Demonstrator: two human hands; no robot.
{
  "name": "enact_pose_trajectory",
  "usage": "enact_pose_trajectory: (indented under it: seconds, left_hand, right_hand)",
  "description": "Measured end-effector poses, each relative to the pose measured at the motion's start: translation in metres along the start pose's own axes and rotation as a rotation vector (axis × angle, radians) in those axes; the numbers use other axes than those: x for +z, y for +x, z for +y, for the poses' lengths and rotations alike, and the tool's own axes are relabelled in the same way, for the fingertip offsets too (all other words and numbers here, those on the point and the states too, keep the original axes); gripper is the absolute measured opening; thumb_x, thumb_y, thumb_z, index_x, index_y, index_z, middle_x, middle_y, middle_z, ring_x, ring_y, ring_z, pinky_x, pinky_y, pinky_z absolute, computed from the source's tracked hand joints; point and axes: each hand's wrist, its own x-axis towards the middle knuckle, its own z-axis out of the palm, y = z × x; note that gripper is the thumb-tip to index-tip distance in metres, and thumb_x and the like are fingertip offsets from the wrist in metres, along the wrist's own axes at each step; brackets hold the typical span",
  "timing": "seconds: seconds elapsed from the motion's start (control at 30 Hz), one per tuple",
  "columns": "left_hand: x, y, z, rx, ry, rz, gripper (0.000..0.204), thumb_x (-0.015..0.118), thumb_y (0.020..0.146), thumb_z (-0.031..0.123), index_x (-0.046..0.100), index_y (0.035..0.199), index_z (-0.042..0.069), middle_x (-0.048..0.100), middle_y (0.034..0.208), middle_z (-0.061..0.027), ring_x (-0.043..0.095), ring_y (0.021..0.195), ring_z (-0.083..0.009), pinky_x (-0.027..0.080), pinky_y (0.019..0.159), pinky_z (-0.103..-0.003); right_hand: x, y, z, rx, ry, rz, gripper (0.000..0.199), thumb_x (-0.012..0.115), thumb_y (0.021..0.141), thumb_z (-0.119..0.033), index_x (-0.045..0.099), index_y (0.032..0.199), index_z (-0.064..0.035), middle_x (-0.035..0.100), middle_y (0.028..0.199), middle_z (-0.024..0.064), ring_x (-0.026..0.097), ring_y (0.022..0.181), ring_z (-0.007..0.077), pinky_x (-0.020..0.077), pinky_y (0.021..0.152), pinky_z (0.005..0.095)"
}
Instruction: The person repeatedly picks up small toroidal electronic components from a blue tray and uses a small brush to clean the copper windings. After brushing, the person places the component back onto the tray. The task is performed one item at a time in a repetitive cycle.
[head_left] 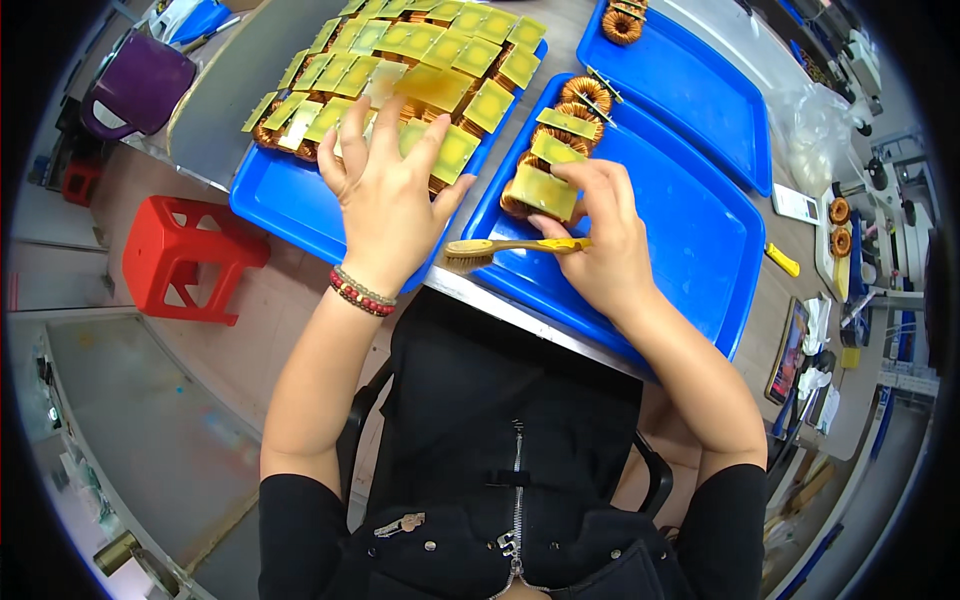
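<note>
Three blue trays (690, 235), one brush (510, 245) — right grip (607, 240) closed round it, left grip (388, 210) spread

Left hand (393, 205): fingers spread over square yellow-green boards (458, 150) on copper-wire coils (267, 135), left blue plastic tray (290, 197).
Right hand (610, 240): holds a slender yellow-handled brush (512, 245); thumb and fingertips at one board-topped copper coil (540, 192), middle blue plastic tray (690, 250).
Red plastic stool (158, 235): left of the person.

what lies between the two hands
The head view shows the brush held by the right hand, a yellow board on a copper coil, and facing edges of the left tray and right tray.
</note>
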Motion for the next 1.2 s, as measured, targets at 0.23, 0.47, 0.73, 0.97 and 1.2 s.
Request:
enact_pose_trajectory:
  seconds: [0.23,0.47,0.73,0.97,1.2]
  left_hand:
    - [-0.001,-0.006,-0.005,-0.002,-0.134,0.053,0.043,0.075,0.065,0.028,0.066,0.105,0.016,0.050,0.128,-0.0047,0.033,0.124,-0.0291,0.016,0.099,-0.045]
    - [-0.033,-0.019,-0.007,-0.132,-0.696,0.054,0.045,0.073,0.069,0.012,0.060,0.111,0.002,0.049,0.128,-0.0145,0.045,0.119,-0.0288,0.025,0.102,-0.040]
    - [-0.073,-0.079,0.012,-0.154,-0.982,0.067,0.081,0.069,0.068,-0.005,0.019,0.131,-0.009,0.052,0.117,-0.0176,0.061,0.098,-0.0241,0.045,0.084,-0.028]
    - [-0.089,-0.122,0.026,-0.092,-0.978,-0.065,0.089,0.070,0.066,-0.003,0.013,0.133,-0.012,0.060,0.106,-0.0233,0.063,0.094,-0.0258,0.046,0.085,-0.030]
    - [-0.118,-0.112,0.046,-0.649,-1.656,-0.331,0.099,0.065,0.072,-0.005,-0.008,0.138,-0.001,0.058,0.110,-0.0184,0.062,0.095,-0.0201,0.049,0.080,-0.029]
  right_hand:
    - [-0.001,0.004,0.006,-0.003,0.034,0.016,0.046,0.075,0.066,-0.010,0.048,0.104,-0.0069,0.047,0.101,0.0122,0.059,0.082,0.0298,0.0510,0.064,0.0360]
    - [-0.004,0.007,0.003,0.004,-0.014,0.022,0.058,0.081,0.059,-0.018,0.047,0.105,-0.0064,0.046,0.100,0.0101,0.055,0.079,0.0222,0.0484,0.062,0.0315]
    - [-0.037,-0.021,-0.045,-0.417,0.031,0.198,0.020,0.072,0.069,-0.012,0.058,0.083,-0.0059,0.053,0.085,0.0096,0.052,0.064,0.0161,0.0425,0.054,0.0265]
    - [-0.046,-0.060,-0.046,-0.087,-0.197,0.159,0.010,0.073,0.066,-0.002,0.064,0.071,-0.0050,0.053,0.088,0.0124,0.051,0.050,0.0143,0.0379,0.044,0.0228]
    - [-0.027,-0.108,-0.060,0.242,1.069,-0.295,0.088,0.086,0.054,-0.009,0.037,0.127,-0.0022,0.041,0.119,0.0081,0.040,0.062,0.0052,0.0353,0.057,0.0174]
